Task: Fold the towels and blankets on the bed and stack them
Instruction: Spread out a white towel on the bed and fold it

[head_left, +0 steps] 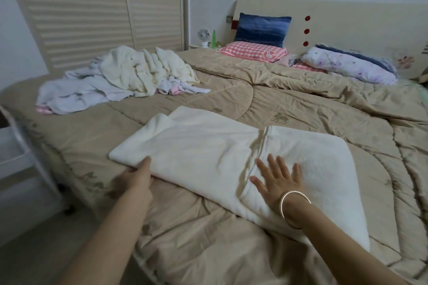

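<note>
Looks forward and down from head height across the near edge of the bed (301, 104), wide-angle, bending straight lines toward the corners. Sits close over the left hand (136, 178), the right hand (280, 183) and the towel (208, 146) low in frame, yet reaches the headboard (347, 18) and wardrobe (92, 14) far behind. Stands as the single view.

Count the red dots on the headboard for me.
3 red dots, in a vertical column on the headboard, just right of the blue pillow: top, middle, bottom. None appears hidden.
</note>
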A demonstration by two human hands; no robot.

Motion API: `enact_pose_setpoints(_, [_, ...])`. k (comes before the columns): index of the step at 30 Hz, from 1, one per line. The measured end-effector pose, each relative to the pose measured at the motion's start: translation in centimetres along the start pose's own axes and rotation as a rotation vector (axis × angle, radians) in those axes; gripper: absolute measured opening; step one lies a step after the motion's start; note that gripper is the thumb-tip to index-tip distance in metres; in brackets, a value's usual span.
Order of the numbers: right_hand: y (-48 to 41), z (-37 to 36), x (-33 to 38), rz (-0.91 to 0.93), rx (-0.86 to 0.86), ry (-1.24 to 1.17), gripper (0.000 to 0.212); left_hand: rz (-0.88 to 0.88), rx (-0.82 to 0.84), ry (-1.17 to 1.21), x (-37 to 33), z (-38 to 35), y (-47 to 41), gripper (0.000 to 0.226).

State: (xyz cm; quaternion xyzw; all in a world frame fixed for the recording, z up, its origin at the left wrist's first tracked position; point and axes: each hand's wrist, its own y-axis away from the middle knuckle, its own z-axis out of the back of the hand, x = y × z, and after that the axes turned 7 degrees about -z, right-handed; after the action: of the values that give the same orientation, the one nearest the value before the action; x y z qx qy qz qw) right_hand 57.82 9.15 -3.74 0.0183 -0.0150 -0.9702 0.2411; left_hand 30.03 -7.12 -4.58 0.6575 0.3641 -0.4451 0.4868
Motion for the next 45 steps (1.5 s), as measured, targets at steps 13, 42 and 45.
enact_pose_setpoints(13, [0.3,-1.1,0.4,0.009,-0.038,0.034,0.120,0.082,0.413,0.427,-5.1,-6.0,1.8,0.030])
enact_pose_setpoints(42, [1.7,9.8,-16.7,-0.544,0.187,-1.237,0.055,-0.564,1.227,-0.403,-0.9,-16.6,21.3,0.041])
enact_pose_setpoints(45, [1.0,10.4,-15.8,-0.525,0.177,-1.113,0.034,-0.859,0.663,-0.629,-2.2,-16.5,17.8,0.024])
